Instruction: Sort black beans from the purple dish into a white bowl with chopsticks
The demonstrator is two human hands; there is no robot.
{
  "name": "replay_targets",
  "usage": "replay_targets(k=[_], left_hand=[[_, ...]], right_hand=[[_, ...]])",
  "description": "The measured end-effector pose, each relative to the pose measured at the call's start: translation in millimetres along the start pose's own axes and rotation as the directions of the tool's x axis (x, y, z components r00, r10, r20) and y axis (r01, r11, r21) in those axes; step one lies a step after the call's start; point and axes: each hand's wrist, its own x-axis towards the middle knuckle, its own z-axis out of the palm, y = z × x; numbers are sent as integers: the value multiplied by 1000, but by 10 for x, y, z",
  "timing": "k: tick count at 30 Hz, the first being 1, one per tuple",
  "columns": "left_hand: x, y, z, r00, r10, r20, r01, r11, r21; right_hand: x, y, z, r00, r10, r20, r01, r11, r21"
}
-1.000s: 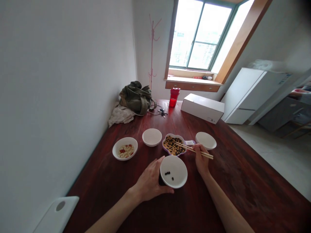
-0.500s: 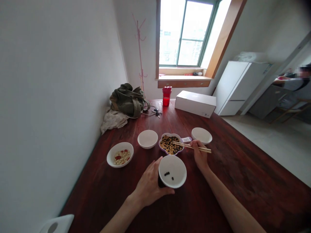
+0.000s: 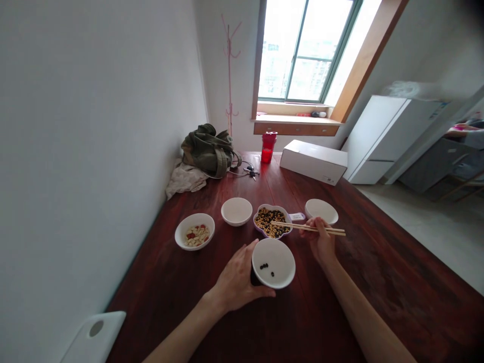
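My left hand point(image 3: 239, 280) is closed around the side of a white bowl point(image 3: 283, 257), tilted toward me with several black beans point(image 3: 264, 266) inside. A pair of chopsticks point(image 3: 313, 228) is gripped in my right hand point(image 3: 321, 239). Their tips reach into a purple-rimmed, flower-shaped dish point(image 3: 258, 232) with a handle, filled with mixed black and yellow beans point(image 3: 273, 222). Whether the tips pinch a bean is too small to tell. Behind my right hand stands a white bowl point(image 3: 321, 209).
An empty white bowl point(image 3: 236, 210) and a bowl of pale and red pieces point(image 3: 179, 237) stand to the left. Farther back are a green bag point(image 3: 207, 148), keys point(image 3: 251, 172), a red cup point(image 3: 268, 147) and a white box point(image 3: 313, 164). A person's arm shows at far right.
The camera view has shifted, so the table's things appear slightly farther right. My left hand still holds the bowl, and the chopsticks' tips remain at the mixed beans.
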Motion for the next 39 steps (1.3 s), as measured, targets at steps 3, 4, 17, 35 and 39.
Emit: replay_targets(k=[3, 4, 17, 35, 39], left_hand=[[1, -11, 5, 1000, 5, -6, -5, 1000, 1], [2, -12, 5, 1000, 7, -5, -7, 1000, 1], [7, 9, -7, 1000, 1, -8, -1, 1000, -5], [7, -9, 6, 1000, 19, -6, -19, 1000, 8], [2, -25, 20, 1000, 18, -4, -18, 1000, 14]], right_hand=[[-7, 29, 9, 1000, 13, -4, -13, 999, -49], [-8, 45, 10, 1000, 23, 8, -22, 998, -59], [-41, 178, 13, 985, 106, 139, -76, 976, -205], [-5, 225, -46, 988, 104, 111, -60, 938, -341], [-5, 216, -28, 987, 133, 89, -104, 955, -277]])
